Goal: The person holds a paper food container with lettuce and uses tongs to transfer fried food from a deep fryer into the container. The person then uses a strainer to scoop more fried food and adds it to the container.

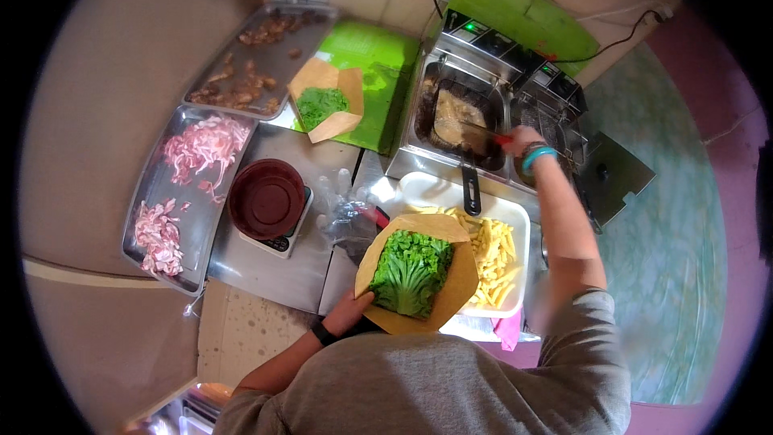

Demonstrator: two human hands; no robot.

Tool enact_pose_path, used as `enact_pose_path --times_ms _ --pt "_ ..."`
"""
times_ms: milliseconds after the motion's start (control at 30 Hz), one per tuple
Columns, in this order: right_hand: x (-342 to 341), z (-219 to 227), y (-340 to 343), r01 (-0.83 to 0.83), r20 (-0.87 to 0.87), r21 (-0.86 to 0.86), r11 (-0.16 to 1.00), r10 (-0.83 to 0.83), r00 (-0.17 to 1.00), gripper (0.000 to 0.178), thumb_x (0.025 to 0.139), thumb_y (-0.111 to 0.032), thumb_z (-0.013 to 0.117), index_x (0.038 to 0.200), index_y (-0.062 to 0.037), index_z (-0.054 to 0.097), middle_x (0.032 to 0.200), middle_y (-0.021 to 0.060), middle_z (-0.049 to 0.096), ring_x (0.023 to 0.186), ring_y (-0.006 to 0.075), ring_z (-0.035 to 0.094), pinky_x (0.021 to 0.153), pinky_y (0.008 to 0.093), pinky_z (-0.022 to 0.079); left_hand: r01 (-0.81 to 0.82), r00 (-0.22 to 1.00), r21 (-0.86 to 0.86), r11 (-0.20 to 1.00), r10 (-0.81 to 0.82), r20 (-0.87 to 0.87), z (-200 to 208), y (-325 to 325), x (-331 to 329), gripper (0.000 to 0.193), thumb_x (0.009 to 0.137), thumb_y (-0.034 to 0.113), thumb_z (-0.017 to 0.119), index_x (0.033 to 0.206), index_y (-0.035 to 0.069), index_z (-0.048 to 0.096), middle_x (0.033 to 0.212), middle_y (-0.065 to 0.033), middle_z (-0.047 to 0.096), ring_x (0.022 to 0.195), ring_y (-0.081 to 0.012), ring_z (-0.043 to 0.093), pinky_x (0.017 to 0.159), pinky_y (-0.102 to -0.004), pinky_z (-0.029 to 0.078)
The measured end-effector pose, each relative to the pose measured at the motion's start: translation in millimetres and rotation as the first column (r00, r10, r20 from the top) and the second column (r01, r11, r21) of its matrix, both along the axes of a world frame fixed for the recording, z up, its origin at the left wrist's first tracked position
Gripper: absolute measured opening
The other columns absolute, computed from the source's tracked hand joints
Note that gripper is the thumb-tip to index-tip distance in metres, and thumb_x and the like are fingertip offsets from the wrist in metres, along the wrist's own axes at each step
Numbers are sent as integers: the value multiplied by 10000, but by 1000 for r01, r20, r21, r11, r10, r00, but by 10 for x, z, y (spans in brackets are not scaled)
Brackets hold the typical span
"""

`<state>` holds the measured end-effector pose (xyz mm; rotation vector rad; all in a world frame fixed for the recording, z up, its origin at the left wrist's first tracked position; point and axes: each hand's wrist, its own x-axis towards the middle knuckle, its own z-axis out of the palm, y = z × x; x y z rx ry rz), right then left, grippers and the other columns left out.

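Note:
My left hand, with a dark band on its wrist, grips the near left rim of a brown paper tray. Green leaf lettuce lines the inside of that tray. My right hand, a turquoise bracelet at the wrist, is closed round the red handle of a utensil. The utensil reaches over the left well of a deep fryer; its working end is hard to make out. Pale food bubbles in the oil inside a basket, whose black handle points toward me.
Below the fryer stands a white tub of fries. Left are a brown bowl on a scale, a metal tray of raw sliced meat and another of browned pieces. A second lettuce-lined paper tray sits on the green board.

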<state>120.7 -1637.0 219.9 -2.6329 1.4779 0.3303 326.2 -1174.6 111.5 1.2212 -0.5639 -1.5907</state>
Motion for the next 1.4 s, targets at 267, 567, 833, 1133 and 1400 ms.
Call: enact_pose_path --times_ms 267,567,833,1133,1400 --pt "-233 908 237 -9 181 208 978 -29 983 316 648 -211 652 957 -147 638 746 59 630 648 154 582 616 275 465 -26 996 -22 999 24 -82 44 34 -26 359 848 130 427 1174 -19 406 1070 -52 501 956 -129 465 814 -270 395" --pt "-67 269 310 27 71 -84 996 -21 997 357 679 -311 626 967 -99 614 934 152 599 888 304 561 763 376 454 -16 1000 -26 1000 16 12 6 -22 -10 341 850 117 421 1158 -30 416 1060 -52 505 952 -130 469 818 -269 395" --pt "72 23 71 206 97 -35 978 -202 975 451 633 -396 639 894 -28 624 928 163 604 871 298 576 761 345 462 -16 1000 -54 998 18 21 52 -41 -59 340 845 123 424 1150 -26 424 1047 -51 513 942 -131 473 811 -271 397" --pt "19 147 216 -34 119 32 999 30 992 335 672 -298 610 958 -124 621 923 143 604 878 298 567 784 365 451 -32 996 -78 996 39 86 -210 18 -23 350 839 147 429 1143 -26 424 1038 -49 512 939 -133 470 810 -275 395" --pt "-483 883 290 -95 63 -12 995 96 993 416 609 -331 651 953 -99 622 855 144 615 818 289 579 725 353 456 -32 999 -81 996 34 23 -184 -6 -50 358 836 153 431 1143 -30 422 1031 -52 512 924 -135 474 795 -269 399"
